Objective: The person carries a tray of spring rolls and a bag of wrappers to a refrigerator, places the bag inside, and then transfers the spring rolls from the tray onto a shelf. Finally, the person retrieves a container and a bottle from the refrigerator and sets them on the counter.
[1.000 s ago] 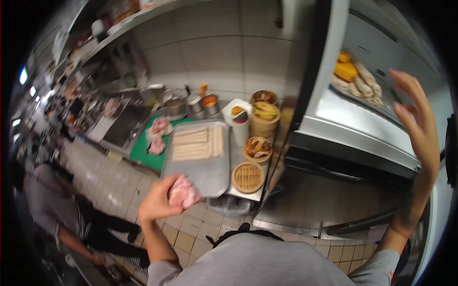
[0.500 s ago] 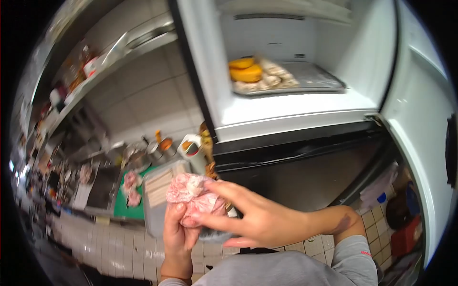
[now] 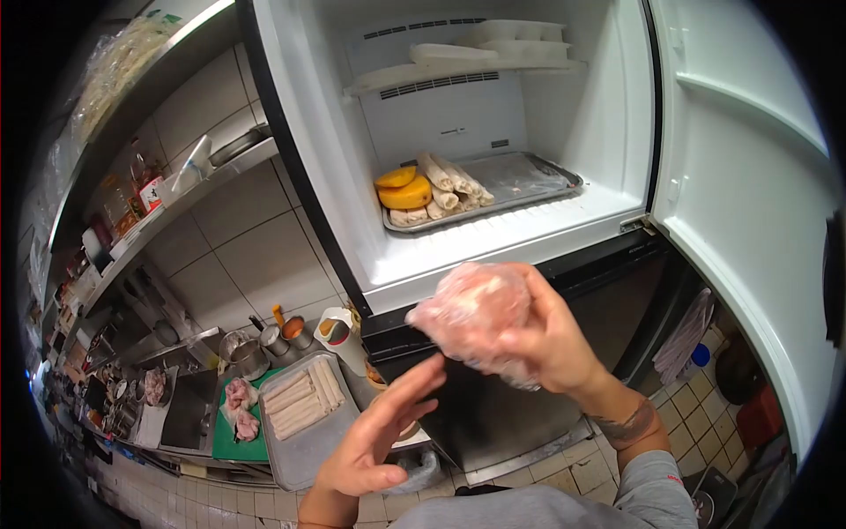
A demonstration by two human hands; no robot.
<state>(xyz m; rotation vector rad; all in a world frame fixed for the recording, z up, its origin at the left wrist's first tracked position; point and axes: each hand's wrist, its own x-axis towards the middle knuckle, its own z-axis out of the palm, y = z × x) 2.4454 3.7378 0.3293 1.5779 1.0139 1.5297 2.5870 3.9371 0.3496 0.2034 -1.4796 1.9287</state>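
My right hand [image 3: 560,339] grips a clear plastic bag of pale pink meat [image 3: 471,309], raised in front of the open freezer compartment [image 3: 458,234]. Below and to the left of the bag, my left hand [image 3: 379,436] is open, fingers spread, holding nothing. Inside the freezer, a metal tray [image 3: 529,176] carries pale rolls [image 3: 449,181] and yellow rounded pieces [image 3: 405,189] at its left end. Whatever else is in the bag cannot be made out through the wrinkled plastic.
The freezer door [image 3: 749,176] stands swung out to the right. At left, a counter tray [image 3: 291,458] holds several pale rolls beside a green cutting board [image 3: 231,448] with bagged meat. A shelf [image 3: 198,189] with bottles runs along the tiled wall.
The bag has moved right and up, from between both hands into my right hand alone. My left hand has let go and opened. The view has shifted, showing more of the freezer.
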